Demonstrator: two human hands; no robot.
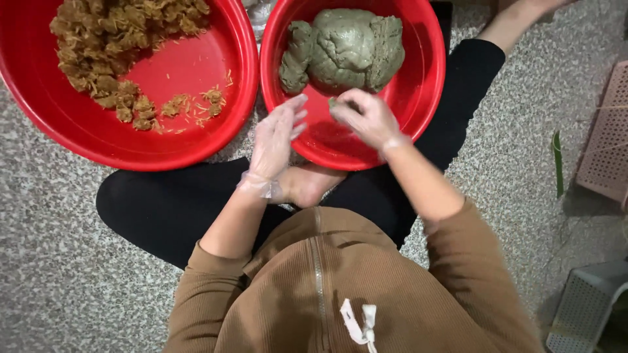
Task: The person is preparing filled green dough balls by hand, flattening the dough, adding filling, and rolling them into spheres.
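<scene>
Here we sit cross-legged on a speckled stone floor [52, 274], wearing a brown zip top [340, 287] and dark trousers [170, 202], with two red basins set side by side at the far side of our legs. Both hands wear thin clear plastic gloves.

1. Right hand [367, 119]: positioned over the near part of the right basin [428, 85]. Its fingers are curled inward and pinch a small piece of grey-green dough [336, 102] at the fingertips. The piece is mostly covered by the fingers, so we cannot tell its exact shape.

2. Left hand [278, 138]: held just left of the right hand, over the near-left rim of the same basin. The palm faces right, the fingers are straight and loosely spread, and it holds nothing. The two hands are close together but apart.

3. Main dough mass [343, 49]: a large lumpy grey-green mound lying in the far half of the right basin, just beyond both hands and not touched by either.

4. Left basin [196, 140]: touching or nearly touching the right basin at the rims. It holds a heap of brown shredded filling clumps [104, 46] in its far-left part, with a few loose clumps and strands scattered toward the near right.

5. To the right on the floor: a pink perforated crate [605, 144], a green leaf strip [558, 163], and a pale perforated basket [585, 304] nearer to us
</scene>
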